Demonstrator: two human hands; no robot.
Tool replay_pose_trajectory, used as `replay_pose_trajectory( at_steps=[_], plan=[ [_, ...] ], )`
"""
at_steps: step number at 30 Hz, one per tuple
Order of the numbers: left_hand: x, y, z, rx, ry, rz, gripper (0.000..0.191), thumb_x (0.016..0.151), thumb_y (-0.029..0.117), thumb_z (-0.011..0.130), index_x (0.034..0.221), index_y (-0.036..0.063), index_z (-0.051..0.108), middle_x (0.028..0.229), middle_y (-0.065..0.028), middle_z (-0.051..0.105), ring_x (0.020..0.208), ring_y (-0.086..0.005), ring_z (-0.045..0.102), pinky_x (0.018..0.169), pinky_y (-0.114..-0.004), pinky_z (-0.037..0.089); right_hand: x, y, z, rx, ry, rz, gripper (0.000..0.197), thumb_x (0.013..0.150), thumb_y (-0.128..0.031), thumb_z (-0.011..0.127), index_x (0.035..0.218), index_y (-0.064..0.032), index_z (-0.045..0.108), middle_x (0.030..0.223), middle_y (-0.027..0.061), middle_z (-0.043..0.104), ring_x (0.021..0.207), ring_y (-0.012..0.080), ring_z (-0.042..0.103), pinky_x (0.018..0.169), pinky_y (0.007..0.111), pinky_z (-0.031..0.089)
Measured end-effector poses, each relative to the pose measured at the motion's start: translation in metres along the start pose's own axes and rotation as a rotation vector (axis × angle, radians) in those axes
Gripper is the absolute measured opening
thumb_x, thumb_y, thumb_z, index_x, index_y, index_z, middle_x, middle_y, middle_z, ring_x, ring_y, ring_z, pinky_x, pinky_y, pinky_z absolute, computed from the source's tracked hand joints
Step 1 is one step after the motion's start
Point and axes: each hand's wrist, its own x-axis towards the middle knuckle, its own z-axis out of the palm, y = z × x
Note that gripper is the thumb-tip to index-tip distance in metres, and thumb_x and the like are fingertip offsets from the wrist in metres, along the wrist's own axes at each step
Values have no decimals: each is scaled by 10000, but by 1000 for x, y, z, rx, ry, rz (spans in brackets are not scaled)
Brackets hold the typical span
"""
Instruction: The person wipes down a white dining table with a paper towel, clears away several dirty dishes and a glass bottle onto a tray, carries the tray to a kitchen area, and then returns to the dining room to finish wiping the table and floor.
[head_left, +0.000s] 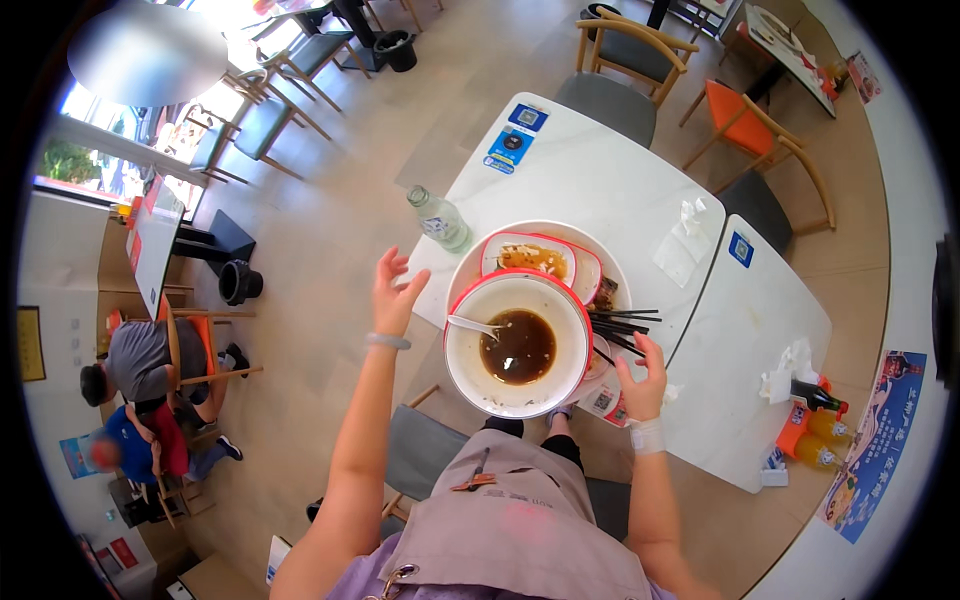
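Observation:
A white bowl with a red outer rim (466, 379) stands on the stacked dishes before me, with dark broth (525, 349) and a white spoon (471, 324) in it. Beneath it, a large white bowl (459, 277) holds small red-edged dishes (491, 251), one with orange-brown food leftovers. Several black chopsticks (619, 322) jut out on the right. My left hand (397, 291) is raised, fingers apart, left of the bowls and below a pale green glass bottle (441, 221). My right hand (643, 379), fingers spread, is beside the chopstick ends; whether it touches them is unclear.
Crumpled tissues (681, 247) lie on the white table (577, 169). On the adjoining table (780, 300) are more tissues (791, 371), a dark sauce bottle (814, 395) and orange-yellow bottles (821, 450). Chairs (611, 97) stand around. Two seated people (161, 352) are at far left.

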Motion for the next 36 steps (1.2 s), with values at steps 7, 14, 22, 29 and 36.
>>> replay_pose_trajectory(
  at_steps=[7,14,22,29,36],
  plan=[
    [87,-62,88,-338,-203,105,899,605,76,841,1315,-17,298,1231,-121,480,1085,-217,504,903,-358,458,-40,22,-17,109,266,331,442,776,-136,678,1183,-42,533,1128,71,587,924,166,567,710,281,457],
    [129,-101,57,-130,-206,349,699,685,63,792,1263,-40,412,1139,-79,523,1018,-156,506,903,-306,424,-83,43,28,696,368,645,524,865,-202,638,1287,-12,392,1125,66,519,921,109,533,817,241,442],
    [73,-51,-38,-446,-842,-213,661,661,345,792,1203,106,498,1361,-88,398,1200,-212,430,932,-381,422,-90,56,82,960,265,721,645,938,-352,494,1405,12,235,1373,113,372,1248,178,357,1022,281,292],
    [-2,-93,-35,-668,-976,-353,647,609,390,769,1129,68,557,1478,-121,231,1364,-257,208,1099,-440,186,-45,68,82,1181,221,503,591,969,-471,295,1380,-46,306,1376,95,404,1261,227,383,1071,365,268],
    [-38,-125,-18,-1001,-933,-417,708,587,316,825,1185,59,547,1378,-41,371,1246,-200,380,1030,-375,286,-23,94,75,1242,60,481,646,951,-526,287,1400,-63,270,1384,107,390,1246,255,405,1046,387,311]
  ],
)
